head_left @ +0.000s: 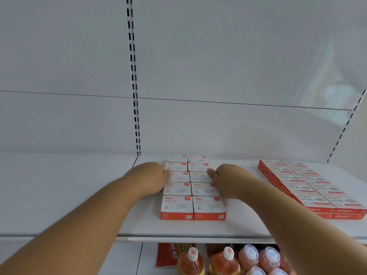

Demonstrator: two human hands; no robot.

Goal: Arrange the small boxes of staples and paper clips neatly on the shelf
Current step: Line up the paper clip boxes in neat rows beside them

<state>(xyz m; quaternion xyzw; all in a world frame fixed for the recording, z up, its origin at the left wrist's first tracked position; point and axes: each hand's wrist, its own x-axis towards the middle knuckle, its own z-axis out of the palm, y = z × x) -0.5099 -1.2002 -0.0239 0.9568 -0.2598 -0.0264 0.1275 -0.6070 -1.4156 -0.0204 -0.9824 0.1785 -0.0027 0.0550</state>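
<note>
Mostly white shelf (69,195), slotted back panel (218,66)

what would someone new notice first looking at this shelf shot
Most likely the two bare hands, the left hand and right hand, set against either side of a block of white and orange paper clip boxes in two columns at the middle of the white shelf. To the right lies a block of red boxes, and bottles with white caps stand on the level below.

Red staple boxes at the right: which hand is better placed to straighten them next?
Right hand, probably: it rests on the paper clip boxes' right side, nearest the red boxes. The left hand sits across them.
</note>
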